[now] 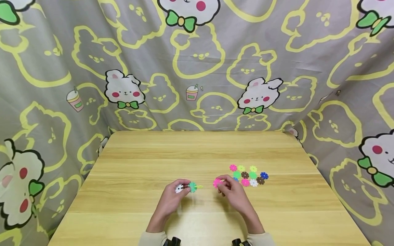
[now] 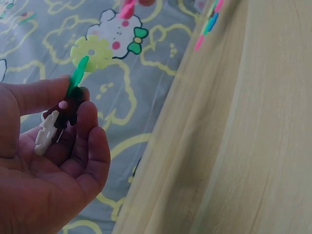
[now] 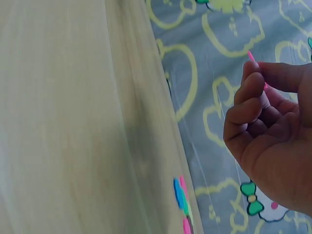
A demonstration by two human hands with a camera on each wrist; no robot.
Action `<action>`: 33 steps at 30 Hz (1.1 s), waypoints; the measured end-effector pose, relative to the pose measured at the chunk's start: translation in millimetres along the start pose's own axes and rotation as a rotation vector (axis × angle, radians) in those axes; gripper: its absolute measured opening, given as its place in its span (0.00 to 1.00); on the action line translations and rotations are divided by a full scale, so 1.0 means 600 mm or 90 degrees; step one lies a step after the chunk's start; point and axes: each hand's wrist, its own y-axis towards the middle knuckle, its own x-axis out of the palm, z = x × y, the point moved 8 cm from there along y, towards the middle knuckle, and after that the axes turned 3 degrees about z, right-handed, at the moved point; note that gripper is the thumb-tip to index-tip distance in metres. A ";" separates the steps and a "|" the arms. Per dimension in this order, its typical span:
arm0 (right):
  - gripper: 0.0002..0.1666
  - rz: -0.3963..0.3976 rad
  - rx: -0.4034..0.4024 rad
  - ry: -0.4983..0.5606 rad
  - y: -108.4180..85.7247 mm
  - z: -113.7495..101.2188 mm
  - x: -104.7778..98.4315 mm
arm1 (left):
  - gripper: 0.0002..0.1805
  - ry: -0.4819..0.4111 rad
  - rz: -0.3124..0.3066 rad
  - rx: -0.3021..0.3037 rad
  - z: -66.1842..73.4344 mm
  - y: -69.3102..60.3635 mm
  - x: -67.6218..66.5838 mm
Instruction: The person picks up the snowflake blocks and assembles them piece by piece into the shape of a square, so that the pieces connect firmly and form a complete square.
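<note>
My left hand (image 1: pixel 172 195) grips a short chain of notched, flower-shaped plastic discs. In the left wrist view the chain runs from a white disc (image 2: pixel 47 134) in the palm through a brown disc (image 2: pixel 68 113) and a green disc (image 2: pixel 77 77) to a yellow disc (image 2: pixel 97 51) at its free end. Thumb and fingers hold it around the brown and green pieces, covering part of both. A pink disc (image 1: pixel 216 183) is pinched between thumb and fingertips of my right hand (image 1: pixel 233 193), apart from the chain. In the right wrist view this pink disc (image 3: pixel 251 56) shows edge-on, mostly hidden.
Several loose discs in pink, yellow, green, brown, blue and white, among them a white disc (image 1: pixel 253 183), lie on the wooden table (image 1: pixel 147 160) just beyond and right of my right hand. A patterned grey curtain (image 1: pixel 212 82) surrounds the table's back and sides.
</note>
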 end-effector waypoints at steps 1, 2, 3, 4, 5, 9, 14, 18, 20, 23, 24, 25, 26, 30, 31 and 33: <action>0.14 -0.012 -0.001 0.004 -0.001 -0.004 0.007 | 0.15 0.000 0.001 0.000 0.000 0.000 0.000; 0.14 -0.022 -0.005 0.006 -0.002 -0.008 0.013 | 0.15 0.001 0.002 0.001 0.000 0.000 0.000; 0.14 -0.031 -0.006 0.010 -0.003 -0.011 0.019 | 0.15 0.001 0.002 0.002 0.000 0.000 0.000; 0.14 -0.038 -0.010 0.014 -0.003 -0.015 0.024 | 0.15 0.001 0.001 0.002 -0.001 0.001 0.001; 0.13 -0.043 -0.009 0.017 -0.004 -0.019 0.029 | 0.15 0.000 0.001 0.002 -0.002 0.001 0.001; 0.12 -0.057 -0.004 0.018 -0.007 -0.029 0.041 | 0.14 -0.001 0.000 -0.001 -0.006 0.001 0.004; 0.12 -0.067 0.009 0.002 -0.006 -0.028 0.048 | 0.15 0.002 0.001 -0.003 -0.009 0.000 0.005; 0.15 -0.072 0.003 0.005 -0.006 -0.024 0.049 | 0.15 0.002 -0.002 -0.002 -0.008 0.000 0.006; 0.16 -0.078 -0.003 0.011 -0.006 -0.022 0.049 | 0.15 0.001 -0.003 -0.002 -0.008 0.000 0.006; 0.16 -0.088 -0.008 0.013 -0.006 -0.020 0.050 | 0.15 -0.002 -0.002 -0.004 -0.008 0.000 0.008; 0.16 -0.092 -0.011 0.011 -0.006 -0.020 0.051 | 0.15 -0.002 -0.002 -0.004 -0.007 -0.001 0.008; 0.15 -0.095 -0.014 0.009 -0.006 -0.020 0.052 | 0.15 -0.003 -0.002 -0.005 -0.007 -0.001 0.008; 0.15 -0.097 -0.015 0.005 -0.006 -0.019 0.054 | 0.15 -0.003 -0.002 -0.004 -0.007 -0.001 0.008; 0.15 -0.101 -0.020 -0.005 -0.005 -0.020 0.057 | 0.15 0.000 -0.001 -0.003 -0.005 -0.002 0.008; 0.15 -0.100 -0.019 -0.003 -0.005 -0.020 0.057 | 0.15 0.002 0.000 -0.002 -0.005 -0.002 0.008; 0.15 -0.098 -0.011 0.012 -0.005 -0.019 0.058 | 0.15 0.011 0.000 0.002 -0.004 -0.002 0.008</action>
